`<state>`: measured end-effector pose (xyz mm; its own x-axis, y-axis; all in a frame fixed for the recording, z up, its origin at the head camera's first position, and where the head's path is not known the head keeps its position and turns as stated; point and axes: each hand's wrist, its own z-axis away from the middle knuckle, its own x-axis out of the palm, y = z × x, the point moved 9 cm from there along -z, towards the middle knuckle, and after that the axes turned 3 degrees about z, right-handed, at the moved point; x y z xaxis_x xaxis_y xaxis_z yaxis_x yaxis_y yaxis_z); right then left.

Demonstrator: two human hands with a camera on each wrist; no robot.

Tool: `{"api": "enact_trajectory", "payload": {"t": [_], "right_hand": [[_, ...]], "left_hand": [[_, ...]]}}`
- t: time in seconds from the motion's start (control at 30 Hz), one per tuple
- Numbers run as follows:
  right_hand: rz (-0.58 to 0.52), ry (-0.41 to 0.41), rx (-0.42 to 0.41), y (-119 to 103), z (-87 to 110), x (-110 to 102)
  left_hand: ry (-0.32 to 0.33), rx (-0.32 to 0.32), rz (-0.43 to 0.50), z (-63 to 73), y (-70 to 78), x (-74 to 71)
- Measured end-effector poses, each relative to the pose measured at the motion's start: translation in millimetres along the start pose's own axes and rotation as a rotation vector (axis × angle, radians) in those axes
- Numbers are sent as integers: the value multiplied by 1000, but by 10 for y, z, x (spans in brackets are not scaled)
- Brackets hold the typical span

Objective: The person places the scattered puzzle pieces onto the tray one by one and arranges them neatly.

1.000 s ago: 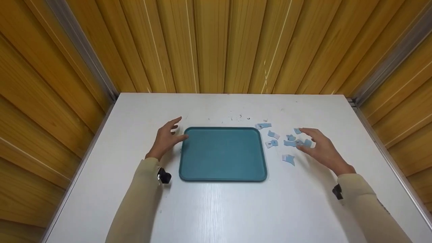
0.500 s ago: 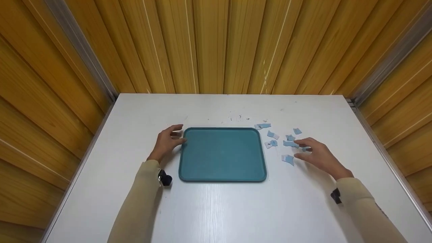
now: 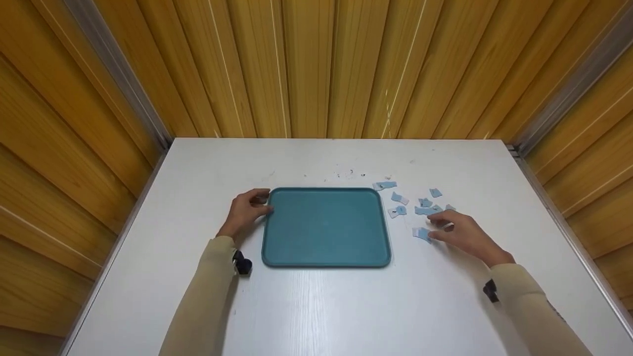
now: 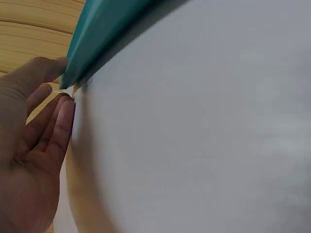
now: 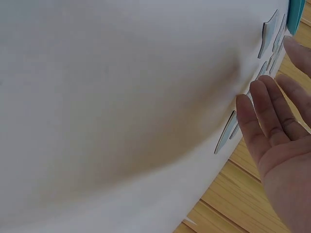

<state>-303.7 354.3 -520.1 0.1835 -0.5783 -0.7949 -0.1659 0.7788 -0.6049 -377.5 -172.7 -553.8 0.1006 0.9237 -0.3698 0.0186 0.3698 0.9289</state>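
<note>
A blue-green tray (image 3: 326,227) lies flat on the white table. At its left rim rests my left hand (image 3: 246,210); the thumb is at the rim and the other fingers lie beside the upper left corner. In the left wrist view those fingers are loosely extended below the tray edge (image 4: 97,43). My right hand (image 3: 465,235) reaches in over several flat, irregular light-blue pieces to the right of the tray. Its thumb tip overlaps a blue and white piece (image 3: 419,233). Nothing shows between the right fingers (image 5: 265,107), which are relaxed and slightly bent.
Beside the tray's right rim lie a long piece (image 3: 384,185), a blue and pinkish piece (image 3: 399,198) and a marked piece (image 3: 397,212). Another piece (image 3: 435,192) sits farther back. Small dark specks (image 3: 351,171) dot the table behind the tray. Wood-patterned panels (image 3: 316,69) enclose the table.
My right hand has moved toward me and slightly left across the pieces, uncovering the ones farther back. My left hand has come down a little along the tray's left rim, its fingers drawing closer to the corner.
</note>
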Motion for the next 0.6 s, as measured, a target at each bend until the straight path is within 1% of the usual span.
{"api": "enact_trajectory", "payload": {"t": [0.1,0.23,0.47,0.6], "right_hand": [[7,-7,10,11,-14,17],[15,-30,44,43,-18,41],[37,-52,82,69,-25,83],[44,-63,88,82,-37,112]], "left_hand": [[4,10,1,14,-12,5],[10,10,34,24,-45,13],[12,-36,104,24,-120,14],[15,-48,120,28,-157,8]]}}
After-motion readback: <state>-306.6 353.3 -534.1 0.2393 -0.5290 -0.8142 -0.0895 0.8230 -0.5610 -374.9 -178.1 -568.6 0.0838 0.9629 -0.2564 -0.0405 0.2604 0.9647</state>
